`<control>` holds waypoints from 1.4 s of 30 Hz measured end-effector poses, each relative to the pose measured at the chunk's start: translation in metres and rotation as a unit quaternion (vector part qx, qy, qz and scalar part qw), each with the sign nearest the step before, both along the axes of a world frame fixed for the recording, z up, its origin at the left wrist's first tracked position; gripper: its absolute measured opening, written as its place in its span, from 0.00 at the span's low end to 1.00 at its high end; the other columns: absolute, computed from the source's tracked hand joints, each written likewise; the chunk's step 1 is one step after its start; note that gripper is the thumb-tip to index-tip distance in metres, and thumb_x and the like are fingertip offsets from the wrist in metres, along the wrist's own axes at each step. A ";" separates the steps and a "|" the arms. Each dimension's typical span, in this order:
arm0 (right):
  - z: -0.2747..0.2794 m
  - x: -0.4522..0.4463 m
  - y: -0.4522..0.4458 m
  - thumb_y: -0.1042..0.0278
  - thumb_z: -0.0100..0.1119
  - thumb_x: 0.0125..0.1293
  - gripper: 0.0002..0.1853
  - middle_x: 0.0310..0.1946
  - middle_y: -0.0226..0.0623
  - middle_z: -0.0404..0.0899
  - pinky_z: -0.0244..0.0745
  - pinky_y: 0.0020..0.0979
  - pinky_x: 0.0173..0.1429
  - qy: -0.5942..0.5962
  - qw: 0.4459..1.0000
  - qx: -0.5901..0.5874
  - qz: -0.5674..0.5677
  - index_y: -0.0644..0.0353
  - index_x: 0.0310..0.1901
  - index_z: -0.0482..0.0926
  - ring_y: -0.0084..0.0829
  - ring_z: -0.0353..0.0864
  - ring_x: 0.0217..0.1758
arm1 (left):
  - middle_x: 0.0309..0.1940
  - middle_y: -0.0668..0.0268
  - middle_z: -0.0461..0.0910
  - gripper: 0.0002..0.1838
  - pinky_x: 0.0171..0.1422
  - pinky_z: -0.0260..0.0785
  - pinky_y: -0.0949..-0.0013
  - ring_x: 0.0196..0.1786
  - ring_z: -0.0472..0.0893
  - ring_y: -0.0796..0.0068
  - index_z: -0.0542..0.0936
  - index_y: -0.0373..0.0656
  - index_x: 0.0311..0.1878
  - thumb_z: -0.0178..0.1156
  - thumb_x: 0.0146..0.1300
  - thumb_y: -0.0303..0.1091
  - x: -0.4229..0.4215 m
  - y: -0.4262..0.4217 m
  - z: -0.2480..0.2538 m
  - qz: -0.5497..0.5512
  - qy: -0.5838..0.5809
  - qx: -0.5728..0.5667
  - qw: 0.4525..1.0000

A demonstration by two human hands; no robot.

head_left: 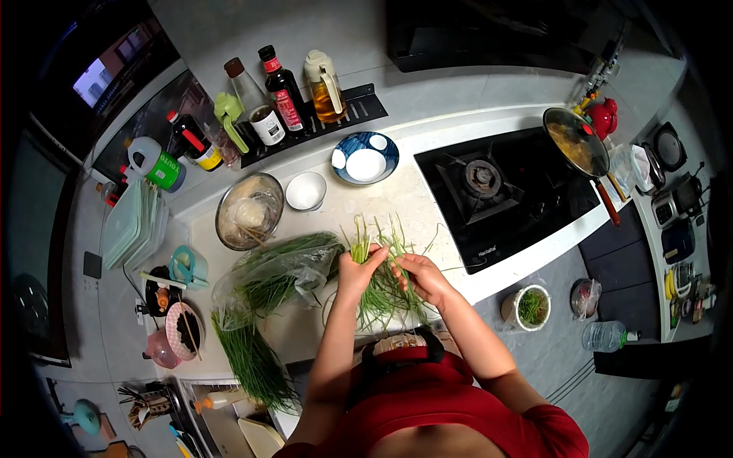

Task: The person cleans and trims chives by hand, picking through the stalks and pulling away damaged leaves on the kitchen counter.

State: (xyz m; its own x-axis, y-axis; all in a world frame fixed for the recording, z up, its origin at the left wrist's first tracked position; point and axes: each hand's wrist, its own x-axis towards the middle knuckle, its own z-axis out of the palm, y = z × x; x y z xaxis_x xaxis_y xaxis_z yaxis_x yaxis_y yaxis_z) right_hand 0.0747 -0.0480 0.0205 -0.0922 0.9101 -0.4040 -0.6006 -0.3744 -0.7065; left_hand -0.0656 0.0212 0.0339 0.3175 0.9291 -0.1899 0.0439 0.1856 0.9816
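My left hand [359, 270] is closed around a bunch of garlic chives [379, 301], whose pale stem ends stick up above the fingers. Beside it, my right hand [420, 275] pinches a few stalks from the same bunch, with the fingers partly curled. Green leaves hang down between the two hands toward the counter's front edge. Left of my hands, a clear plastic bag [309, 278] lies over more chives [267, 294]. Another long bundle of chives [256, 366] droops at the lower left.
Behind my hands stand a blue patterned bowl [385, 172], a white bowl [306, 191] and a steel bowl [275, 204]. Several bottles line a black rack [359, 108]. A gas stove [508, 240] is at right, with a lidded pan [553, 126]. A bin [516, 314] stands on the floor.
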 end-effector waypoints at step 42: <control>-0.024 -0.001 0.000 0.66 0.53 0.63 0.11 0.20 0.27 0.74 0.64 0.21 0.32 -0.221 0.969 0.053 -0.097 0.66 0.33 0.79 0.16 0.68 0.26 | 0.23 0.71 0.74 0.11 0.21 0.54 0.81 0.18 0.62 0.87 0.77 0.41 0.36 0.50 0.64 0.38 0.014 -0.006 -0.032 0.044 -0.043 0.046 0.997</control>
State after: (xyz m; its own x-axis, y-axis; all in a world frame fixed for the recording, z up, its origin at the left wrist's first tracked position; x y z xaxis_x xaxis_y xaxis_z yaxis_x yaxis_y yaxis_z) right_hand 0.0739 -0.0483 -0.0035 0.2454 0.9315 -0.2685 -0.2827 -0.1962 -0.9389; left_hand -0.0513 0.0154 0.0022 0.2456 0.9663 -0.0777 -0.0543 0.0937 0.9941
